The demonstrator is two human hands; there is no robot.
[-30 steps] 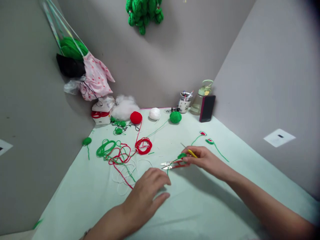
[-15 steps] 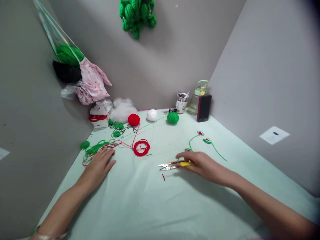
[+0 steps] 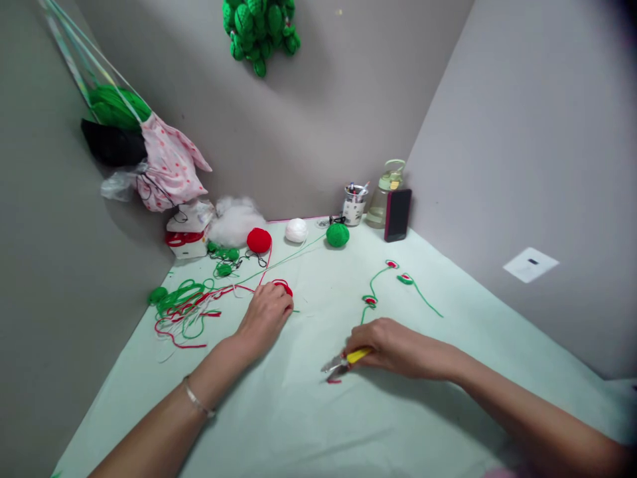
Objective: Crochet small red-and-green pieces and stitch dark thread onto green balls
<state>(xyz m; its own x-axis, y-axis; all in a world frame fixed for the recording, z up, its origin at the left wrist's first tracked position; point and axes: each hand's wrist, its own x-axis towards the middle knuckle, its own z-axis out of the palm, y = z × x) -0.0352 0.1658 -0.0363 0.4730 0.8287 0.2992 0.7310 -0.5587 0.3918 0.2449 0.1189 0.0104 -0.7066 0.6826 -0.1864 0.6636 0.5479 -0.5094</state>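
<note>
My right hand (image 3: pixel 385 345) grips a pair of thread snips (image 3: pixel 357 355) with a yellow handle. Their blades point left and down, close to a short red yarn snippet (image 3: pixel 334 382) on the cloth. My left hand (image 3: pixel 269 312) rests over a coil of red yarn (image 3: pixel 283 285), its fingers curled down on it; most of the coil is hidden beneath. A bit of green yarn (image 3: pixel 296 311) lies beside those fingertips. Beyond my right hand is a small red, white and green crocheted piece (image 3: pixel 369 301) with a green tail, and two similar pieces lie farther back.
Left of my hand spreads a tangle of green, red and white yarn (image 3: pixel 186 305). Red (image 3: pixel 259 240), white (image 3: pixel 296 230) and green (image 3: pixel 338 235) yarn balls sit at the back, near white stuffing (image 3: pixel 236 220), a pen cup (image 3: pixel 353 207), a bottle (image 3: pixel 379 202) and a phone (image 3: pixel 398 216).
My left hand has moved right, from the yarn tangle onto the red coil. My right hand has brought the snips lower, and the red snippet has shifted down and turned.
</note>
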